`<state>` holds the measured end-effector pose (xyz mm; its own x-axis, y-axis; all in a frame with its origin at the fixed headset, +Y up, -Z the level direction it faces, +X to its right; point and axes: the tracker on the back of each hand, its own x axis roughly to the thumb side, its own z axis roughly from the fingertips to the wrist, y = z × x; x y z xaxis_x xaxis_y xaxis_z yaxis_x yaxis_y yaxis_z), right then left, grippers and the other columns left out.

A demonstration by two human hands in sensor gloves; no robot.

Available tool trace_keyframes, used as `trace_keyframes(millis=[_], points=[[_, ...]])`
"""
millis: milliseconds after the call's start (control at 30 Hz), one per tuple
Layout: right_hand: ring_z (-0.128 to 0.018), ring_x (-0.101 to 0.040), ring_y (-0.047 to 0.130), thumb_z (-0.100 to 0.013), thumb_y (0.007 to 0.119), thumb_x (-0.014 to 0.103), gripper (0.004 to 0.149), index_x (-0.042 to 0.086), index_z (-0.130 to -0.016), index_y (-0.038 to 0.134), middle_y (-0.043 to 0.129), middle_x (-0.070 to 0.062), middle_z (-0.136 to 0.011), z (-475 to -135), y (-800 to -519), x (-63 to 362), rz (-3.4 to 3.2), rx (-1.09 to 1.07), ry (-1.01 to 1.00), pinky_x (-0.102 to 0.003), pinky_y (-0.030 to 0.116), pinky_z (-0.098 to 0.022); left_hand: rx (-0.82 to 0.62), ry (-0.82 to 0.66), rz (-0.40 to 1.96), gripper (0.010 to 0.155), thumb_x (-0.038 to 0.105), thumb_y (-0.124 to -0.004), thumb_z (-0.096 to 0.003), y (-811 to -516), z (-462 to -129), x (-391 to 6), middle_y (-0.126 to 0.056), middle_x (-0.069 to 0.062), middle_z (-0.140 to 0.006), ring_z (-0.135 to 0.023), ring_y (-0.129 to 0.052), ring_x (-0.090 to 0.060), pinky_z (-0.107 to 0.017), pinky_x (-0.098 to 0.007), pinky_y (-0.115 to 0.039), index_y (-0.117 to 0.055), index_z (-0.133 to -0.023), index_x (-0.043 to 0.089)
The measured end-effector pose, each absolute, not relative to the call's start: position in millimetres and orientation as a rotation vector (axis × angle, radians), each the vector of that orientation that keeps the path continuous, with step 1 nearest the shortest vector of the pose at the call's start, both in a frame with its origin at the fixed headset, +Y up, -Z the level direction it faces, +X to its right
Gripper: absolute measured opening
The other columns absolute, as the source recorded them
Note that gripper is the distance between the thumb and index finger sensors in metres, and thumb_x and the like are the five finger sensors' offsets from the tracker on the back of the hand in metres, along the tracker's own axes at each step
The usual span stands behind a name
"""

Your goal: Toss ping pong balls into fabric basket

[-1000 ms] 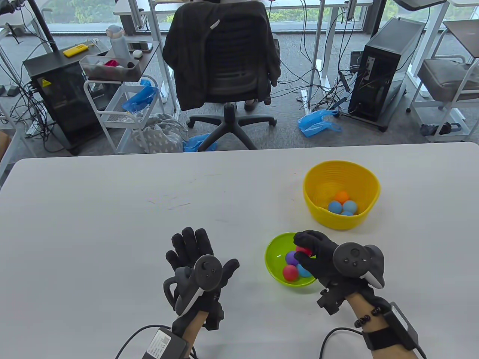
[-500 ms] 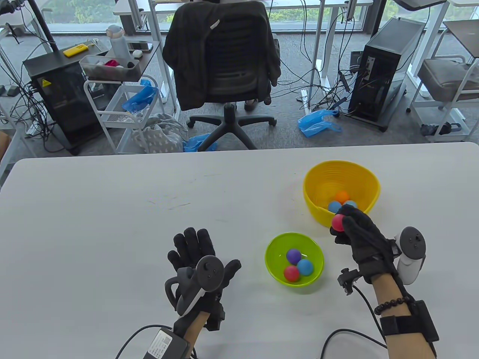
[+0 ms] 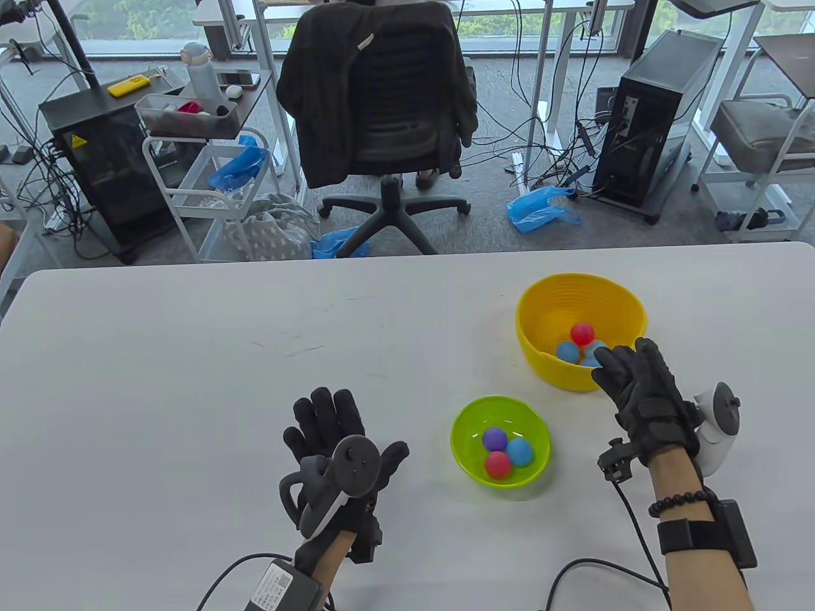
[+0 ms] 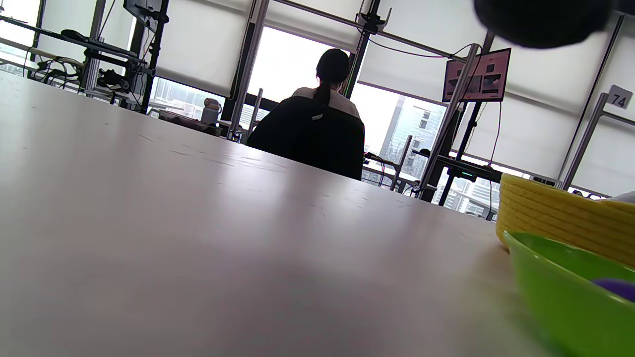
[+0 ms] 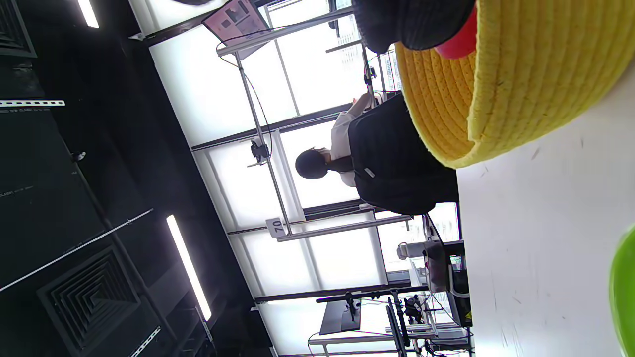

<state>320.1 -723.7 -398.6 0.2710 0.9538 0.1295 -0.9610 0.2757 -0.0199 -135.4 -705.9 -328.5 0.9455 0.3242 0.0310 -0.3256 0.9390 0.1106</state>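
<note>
Three balls (image 3: 503, 449) wait in the green bowl (image 3: 465, 414); with your right hand (image 3: 643, 394) spread empty, pinch one, then lob softly into the basket (image 3: 541, 299).

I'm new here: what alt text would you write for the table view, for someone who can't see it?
A gloved right hand, fingers spread, hovers at the near rim of a yellow basket holding a red ball and blue ones. Nearer, a green bowl holds three balls; the left hand lies flat on the white table.
</note>
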Motion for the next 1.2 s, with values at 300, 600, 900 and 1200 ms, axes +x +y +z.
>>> trace_keyframes(millis=[300, 600, 900, 1200], points=[[-0.092, -0.047, 0.073, -0.064, 0.058, 0.045, 0.061, 0.012, -0.113, 0.043, 0.048, -0.028, -0.113, -377.5, -692.8, 301.0, 1.647, 0.119, -0.334, -0.058, 0.068, -0.068, 0.119, -0.013, 0.347, 0.107, 0.064, -0.073, -0.0427, -705.1, -327.6, -136.6, -0.001, -0.023, -0.119, -0.106, -0.001, -0.054, -0.071, -0.076, -0.012, -0.018, -0.114, 0.008], [-0.077, -0.044, 0.09, -0.06, 0.067, 0.045, 0.051, 0.014, -0.101, 0.072, 0.075, -0.022, -0.102, -357.1, -670.9, 245.6, 2.058, 0.332, -0.428, -0.056, 0.079, -0.057, 0.117, -0.016, 0.36, 0.107, 0.064, -0.073, -0.0425, -704.4, -325.8, -136.6, -0.002, -0.023, -0.119, -0.106, -0.001, -0.054, -0.071, -0.076, -0.012, -0.018, -0.114, 0.008], [-0.065, -0.042, 0.097, -0.057, 0.07, 0.045, 0.052, 0.014, -0.097, 0.079, 0.085, -0.022, -0.094, -348.4, -686.5, 177.7, 2.465, 0.608, -0.195, -0.054, 0.083, -0.048, 0.12, -0.022, 0.366, 0.106, 0.064, -0.073, -0.0424, -704.2, -325.4, -135.6, -0.002, -0.023, -0.119, -0.106, -0.002, -0.054, -0.071, -0.076, -0.012, -0.019, -0.115, 0.008], [-0.064, -0.042, 0.097, -0.056, 0.07, 0.046, 0.051, 0.014, -0.095, 0.082, 0.083, -0.023, -0.096, -355.0, -712.1, 142.3, 2.725, 0.642, 0.067, -0.054, 0.083, -0.047, 0.13, -0.019, 0.371, 0.106, 0.064, -0.074, -0.0423, -703.6, -325.4, -136.0, -0.002, -0.023, -0.119, -0.106, -0.001, -0.053, -0.072, -0.076, -0.012, -0.02, -0.115, 0.008]])
